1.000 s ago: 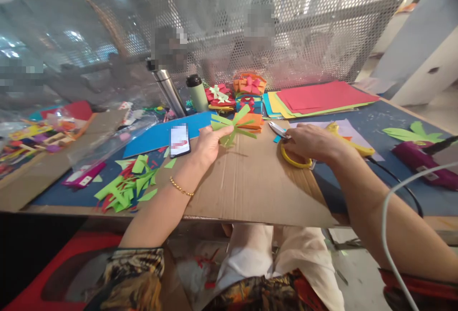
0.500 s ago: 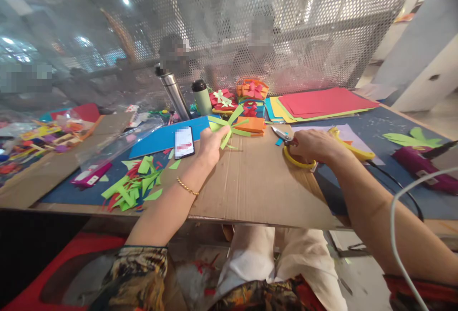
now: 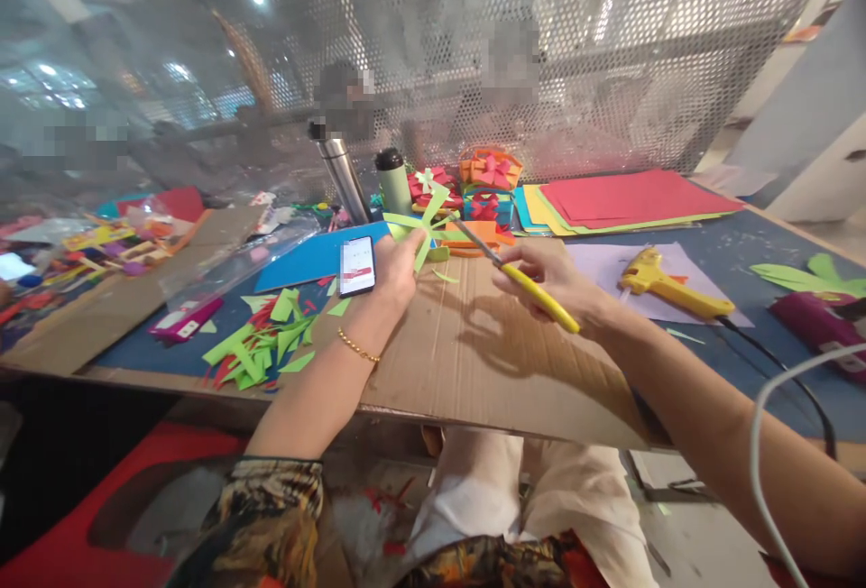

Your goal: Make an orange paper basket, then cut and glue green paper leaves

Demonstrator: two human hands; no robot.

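My left hand (image 3: 399, 265) is closed on a green paper flower (image 3: 428, 225) with several long petals, held above the cardboard (image 3: 466, 353). In my right hand (image 3: 548, 281) is a pair of yellow-handled scissors (image 3: 538, 292), lifted off the cardboard, with the blades pointing left toward the flower's petals. A gap shows between hand and cardboard, where a shadow falls. A curled green paper strip (image 3: 445, 276) lies under the flower. Behind it are orange folded paper (image 3: 477, 234) and small paper baskets (image 3: 491, 171) with bows.
A phone (image 3: 357, 267) and a heap of green and red scraps (image 3: 263, 340) lie to the left. On the right are a yellow glue gun (image 3: 677, 289) with its cord, a purple tool (image 3: 818, 331) and a white cable (image 3: 761, 426). Coloured sheets (image 3: 636, 198), a steel flask (image 3: 344, 180) and a green bottle (image 3: 393, 182) stand behind.
My right hand has picked the scissors up off the table and brought them left, close to the flower. My left hand keeps its grip on the flower. The view has shifted slightly.
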